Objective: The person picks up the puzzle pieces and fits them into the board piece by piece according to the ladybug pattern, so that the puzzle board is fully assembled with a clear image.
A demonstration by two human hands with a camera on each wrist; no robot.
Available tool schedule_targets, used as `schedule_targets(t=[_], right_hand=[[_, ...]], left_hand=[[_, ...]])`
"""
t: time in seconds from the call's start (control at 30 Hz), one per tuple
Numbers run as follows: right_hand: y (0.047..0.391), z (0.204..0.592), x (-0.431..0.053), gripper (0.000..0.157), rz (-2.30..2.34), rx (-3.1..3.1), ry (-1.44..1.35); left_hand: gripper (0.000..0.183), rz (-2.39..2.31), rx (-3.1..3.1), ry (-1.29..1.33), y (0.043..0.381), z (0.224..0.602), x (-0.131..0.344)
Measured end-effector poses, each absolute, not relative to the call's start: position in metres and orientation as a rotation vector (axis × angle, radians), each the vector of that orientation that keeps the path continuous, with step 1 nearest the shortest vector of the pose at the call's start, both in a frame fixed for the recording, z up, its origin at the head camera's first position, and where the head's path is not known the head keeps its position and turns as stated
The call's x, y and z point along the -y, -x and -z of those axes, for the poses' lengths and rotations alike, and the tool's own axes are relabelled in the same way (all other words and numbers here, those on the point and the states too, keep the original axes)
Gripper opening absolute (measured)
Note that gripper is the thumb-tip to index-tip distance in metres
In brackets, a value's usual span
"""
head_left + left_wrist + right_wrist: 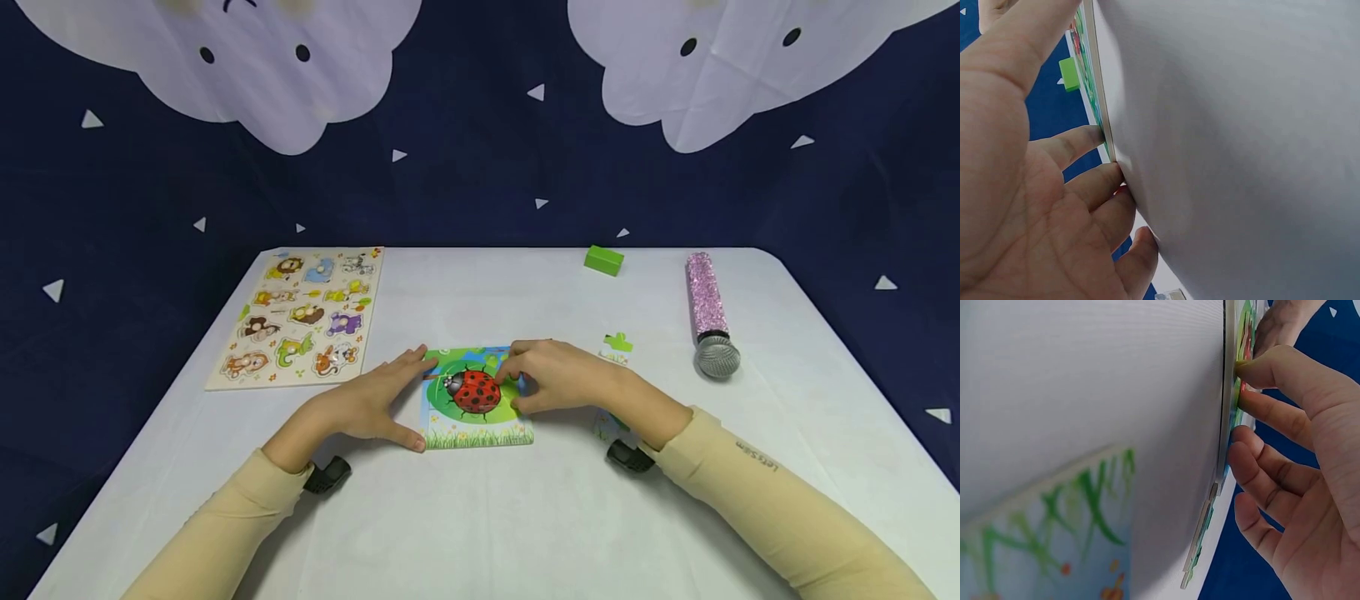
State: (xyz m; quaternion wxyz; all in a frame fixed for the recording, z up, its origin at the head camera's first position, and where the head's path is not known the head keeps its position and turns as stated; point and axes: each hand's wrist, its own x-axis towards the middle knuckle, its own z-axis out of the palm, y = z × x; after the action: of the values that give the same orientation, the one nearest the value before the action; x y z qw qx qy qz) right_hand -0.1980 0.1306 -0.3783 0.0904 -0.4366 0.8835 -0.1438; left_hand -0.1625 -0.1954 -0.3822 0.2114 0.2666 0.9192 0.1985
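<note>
A ladybug jigsaw puzzle (480,437) lies flat in the middle of the table, showing a red, black-spotted beetle on green above a strip of grass. My left hand (371,400) rests at its left side, fingers spread, with the thumb by the lower left corner and fingertips touching the upper left edge. Over the right part of the puzzle, my right hand (562,373) curls its fingers. Its thumb and index finger pinch a puzzle piece (1241,364) against the surface, mostly hidden by the fingertips.
Loose jigsaw pieces lie to the right: a green one (618,342), a pale one (613,357) and a grassy one (606,425) partly under my right forearm. An animal peg board (300,383) is at left. A green block (603,261) and a pink glittery microphone (707,300) lie farther back.
</note>
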Motion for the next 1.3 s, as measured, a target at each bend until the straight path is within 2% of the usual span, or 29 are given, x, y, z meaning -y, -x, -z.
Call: schedule_targets(t=[0.33, 0.63, 1.1, 1.3], right_hand=[[0.202, 0.376, -0.137, 0.031, 0.492, -2.604, 1.348], [0.213, 0.361, -0.158, 0.031, 0.596, -2.654, 1.202], [0.226, 0.364, -0.181, 0.050, 0.543, -2.695, 1.001], [0.231, 0.369, -0.187, 0.050, 0.522, -2.686, 1.004]], left_hand=[[0.126, -0.551, -2.556, -0.746, 0.162, 0.382, 0.195], [0.126, -0.549, -2.560, -0.744, 0.162, 0.382, 0.194], [0.126, -0.550, -2.575, -0.756, 0.162, 0.383, 0.195], [0.126, -0.544, -2.577, -0.758, 0.162, 0.382, 0.194]])
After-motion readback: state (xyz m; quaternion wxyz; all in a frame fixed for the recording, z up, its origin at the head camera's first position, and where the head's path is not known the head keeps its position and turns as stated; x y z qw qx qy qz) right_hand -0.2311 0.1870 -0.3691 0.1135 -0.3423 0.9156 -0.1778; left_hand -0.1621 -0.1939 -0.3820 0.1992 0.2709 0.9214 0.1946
